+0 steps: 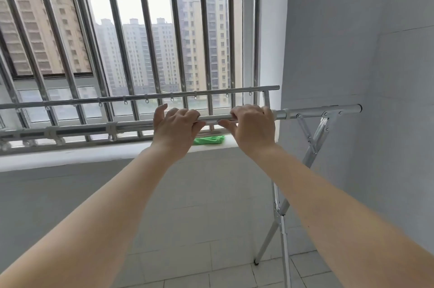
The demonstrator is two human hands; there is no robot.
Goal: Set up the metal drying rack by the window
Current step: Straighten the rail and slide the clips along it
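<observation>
Head cam: both hands on near rail [212, 118] of metal drying rack [314, 137], standing by window bars [145, 29]. Left hand [175, 126] loosely curled round it, right hand [252, 125] clamped. Looks like mid-extend of telescoping rail. Next up, guessing: steady outward pull, keep crossed legs [280, 215] planted.

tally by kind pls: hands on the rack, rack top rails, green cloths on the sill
Hands on the rack: 2, left hand and right hand, both gripping the near rail
Rack top rails: 2, the near rail and the far rail with small rings under it
Green cloths: 1, green cloth on the window sill
Total: 5
</observation>
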